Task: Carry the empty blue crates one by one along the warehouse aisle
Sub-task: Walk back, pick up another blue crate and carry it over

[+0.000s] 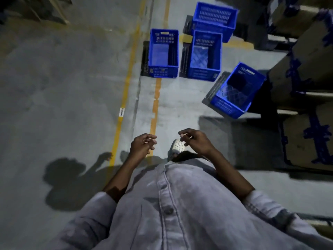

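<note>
Several empty blue crates stand on the aisle floor ahead of me. One crate (163, 53) sits on the yellow line, a second (204, 55) is just right of it, a third (214, 19) lies behind that, and a fourth (234, 90) stands turned at an angle near the right-hand shelving. My left hand (142, 146) and my right hand (195, 141) hang in front of my waist, fingers loosely curled and apart, holding nothing. Both hands are well short of the nearest crate.
Cardboard boxes with blue print (310, 139) fill the low shelving along the right side. Two yellow floor lines (126, 87) run up the aisle. A white label (122, 112) lies on the floor. My shoe (177, 146) shows between my hands.
</note>
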